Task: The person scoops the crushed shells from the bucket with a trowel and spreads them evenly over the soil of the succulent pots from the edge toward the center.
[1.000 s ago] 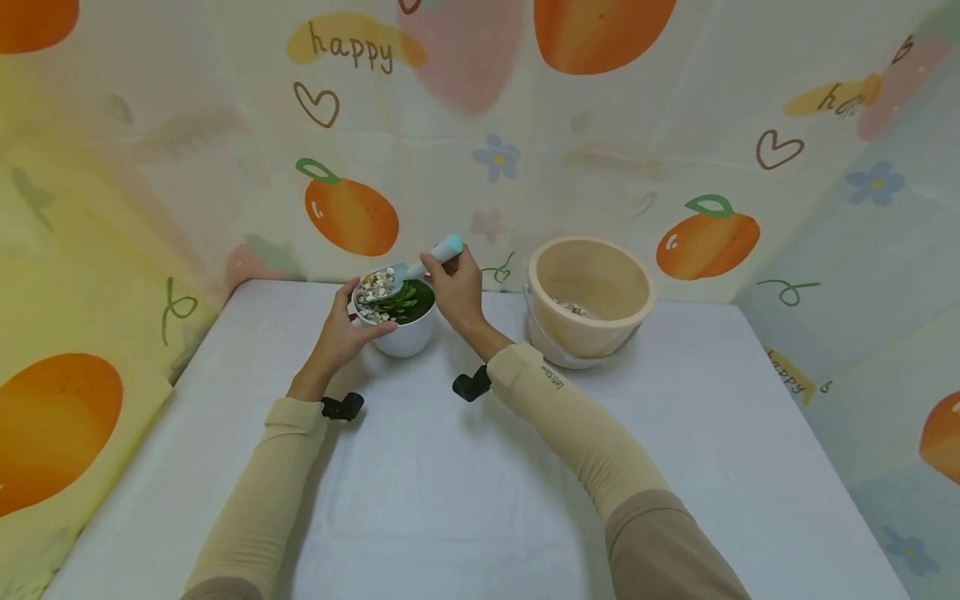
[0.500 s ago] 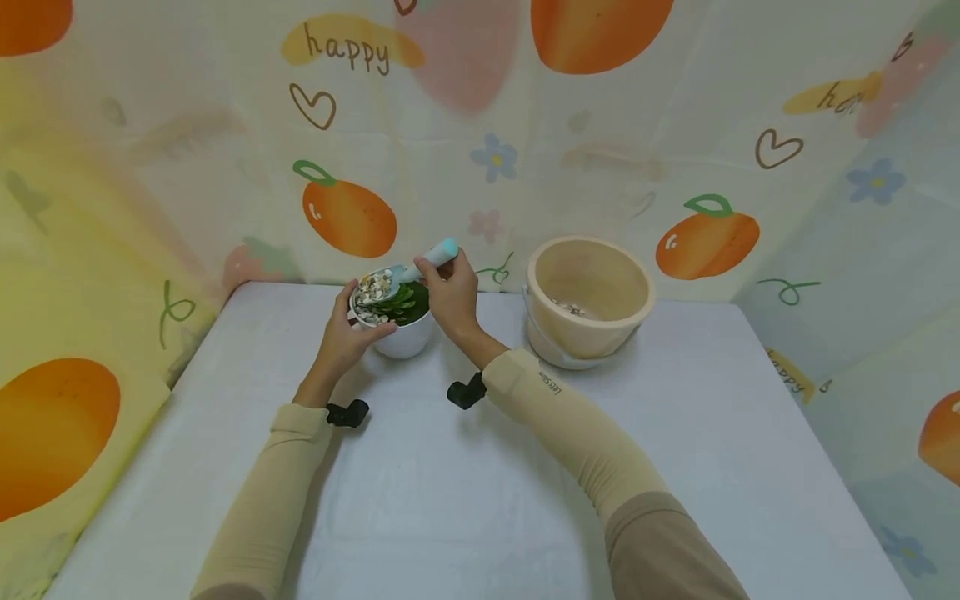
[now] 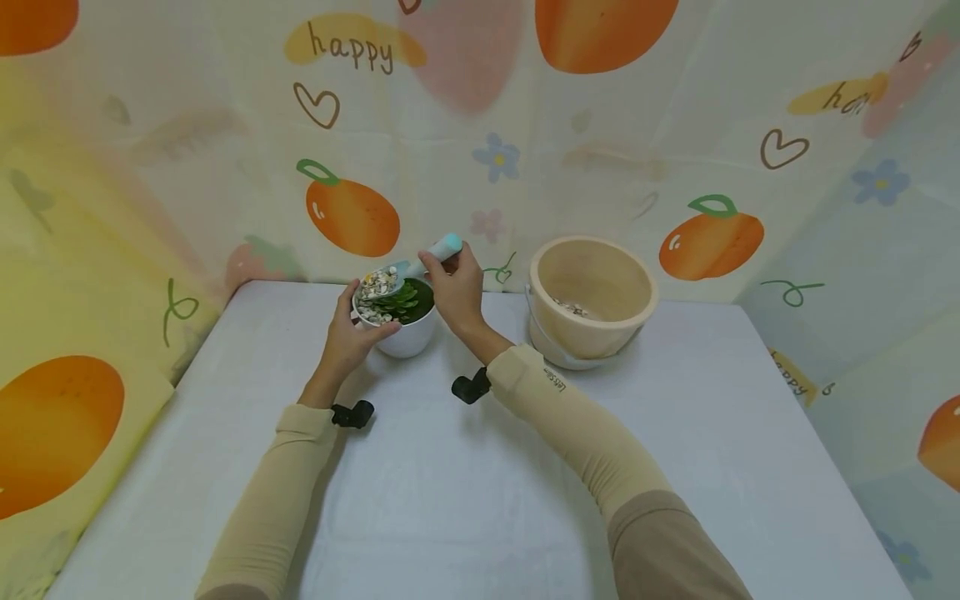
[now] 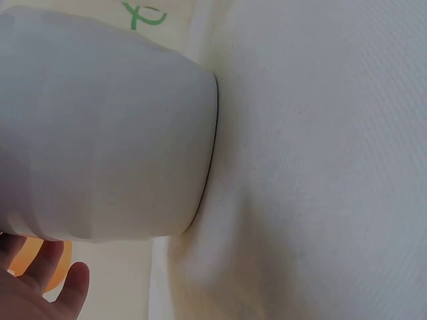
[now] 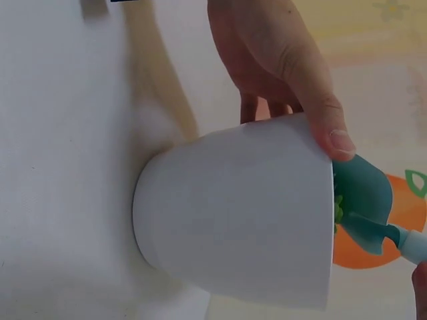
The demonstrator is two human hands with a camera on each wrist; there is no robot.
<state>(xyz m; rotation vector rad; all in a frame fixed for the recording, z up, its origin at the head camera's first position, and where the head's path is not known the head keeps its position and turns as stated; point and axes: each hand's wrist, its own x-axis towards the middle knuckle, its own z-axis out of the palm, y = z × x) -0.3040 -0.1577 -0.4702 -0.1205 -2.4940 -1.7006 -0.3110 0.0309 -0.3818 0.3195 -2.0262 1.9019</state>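
Note:
In the head view, my left hand (image 3: 347,340) grips the left side of a white flower pot (image 3: 407,341), thumb along the rim. In the right wrist view its thumb (image 5: 339,139) presses the rim, with the other fingers against the pot's side. The pot stands upright on the table and holds a green leafy plant (image 3: 401,300) and pale pebbles. My right hand (image 3: 459,292) holds a small trowel by its pale blue handle (image 3: 444,247). The trowel's teal blade (image 5: 371,190), loaded with mixed pebbles (image 3: 380,282), is over the pot's left part.
To the right stands a cream bucket (image 3: 558,327) with a few pebbles at its bottom and its handle hanging down. A white cloth (image 3: 420,500) covers the table. Behind it hangs a printed fabric backdrop (image 3: 450,183) with oranges. Black wrist cameras (image 3: 352,414) sit below both hands.
My left forearm has shifted slightly to the right while the hand stays on the pot. The trowel and my right hand remain nearly in the same place, and the blade is still loaded.

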